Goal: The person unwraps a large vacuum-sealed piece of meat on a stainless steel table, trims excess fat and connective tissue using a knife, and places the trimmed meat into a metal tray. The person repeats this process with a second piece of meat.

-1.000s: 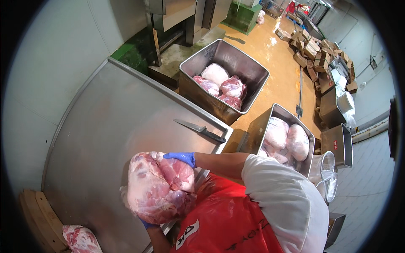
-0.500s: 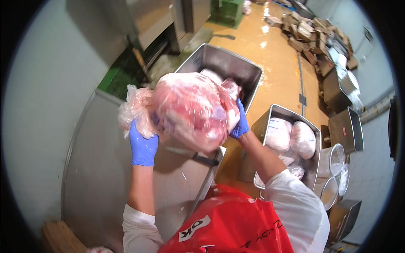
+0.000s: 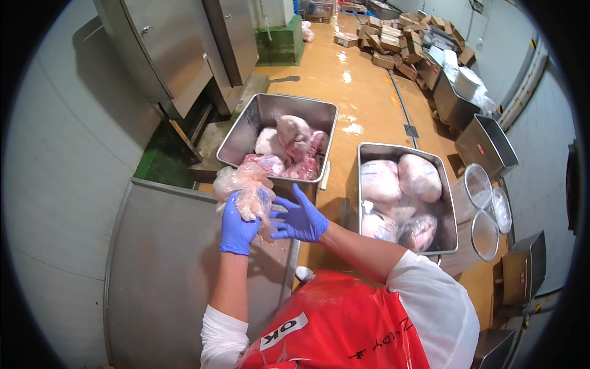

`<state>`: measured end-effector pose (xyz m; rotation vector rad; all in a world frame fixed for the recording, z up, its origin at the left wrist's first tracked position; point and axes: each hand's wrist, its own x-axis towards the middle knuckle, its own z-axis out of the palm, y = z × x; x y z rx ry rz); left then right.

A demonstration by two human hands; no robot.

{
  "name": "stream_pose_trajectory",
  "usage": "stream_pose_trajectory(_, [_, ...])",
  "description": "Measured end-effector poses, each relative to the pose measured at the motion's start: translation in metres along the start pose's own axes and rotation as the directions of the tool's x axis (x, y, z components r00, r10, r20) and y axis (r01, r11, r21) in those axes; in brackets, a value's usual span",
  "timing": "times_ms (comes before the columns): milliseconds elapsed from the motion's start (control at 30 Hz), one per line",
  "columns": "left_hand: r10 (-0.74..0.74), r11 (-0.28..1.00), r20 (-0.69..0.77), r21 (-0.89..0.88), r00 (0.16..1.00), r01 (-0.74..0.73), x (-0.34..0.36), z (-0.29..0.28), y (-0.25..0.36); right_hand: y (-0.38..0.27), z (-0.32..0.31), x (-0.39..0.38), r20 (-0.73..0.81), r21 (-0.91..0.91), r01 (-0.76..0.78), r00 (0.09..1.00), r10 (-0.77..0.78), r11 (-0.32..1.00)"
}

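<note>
My left hand (image 3: 237, 232), in a blue glove, is closed around a crumpled clear plastic bag (image 3: 241, 189) with a pinkish tint. Beside it, my right hand (image 3: 303, 219), gloved in blue too, has its fingers spread toward the bag's loose end and grips nothing; whether a fingertip touches the plastic I cannot tell. Just beyond both hands stands a deep steel tub (image 3: 236, 130). Several chunks of raw meat (image 3: 295, 138) lie in it, one heaped above the others. Below my left hand is a steel table (image 3: 166, 258).
To the right, a second steel tub (image 3: 453, 215) holds several plastic-wrapped pieces of meat (image 3: 380, 179). Round clear bins (image 3: 485, 237) stand beside it. Flattened cardboard boxes (image 3: 393, 43) are heaped far right on the wet orange floor (image 3: 319, 74). Steel cabinets (image 3: 172, 55) stand far left.
The large piece of meat has left my hands, and a large piece now lies on top in the far tub. My right hand has opened and moved toward the bag in my left.
</note>
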<state>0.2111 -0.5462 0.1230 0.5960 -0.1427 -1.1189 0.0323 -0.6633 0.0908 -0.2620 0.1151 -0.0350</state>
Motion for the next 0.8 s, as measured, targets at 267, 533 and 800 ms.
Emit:
stream_pose_trajectory(267, [0.181, -0.17, 0.498, 0.865, 0.848, -0.472, -0.101, 0.028, -0.125, 0.065, 0.029, -0.089, -0.175, -0.391, 0.241, 0.928, -0.329, 0.888])
stream_pose_trajectory(533, [-0.238, 0.073, 0.447, 0.894, 0.863, -0.443, -0.174, 0.093, -0.155, 0.05, 0.045, -0.233, -0.316, -0.382, 0.45, 0.757, -0.572, 0.807])
stream_pose_trajectory(800, [-0.292, 0.231, 0.112, 0.972, 0.95, -0.043, -0.154, -0.019, -0.173, -0.046, 0.042, -0.428, -0.09, -0.516, 0.763, 0.405, -0.91, 0.39])
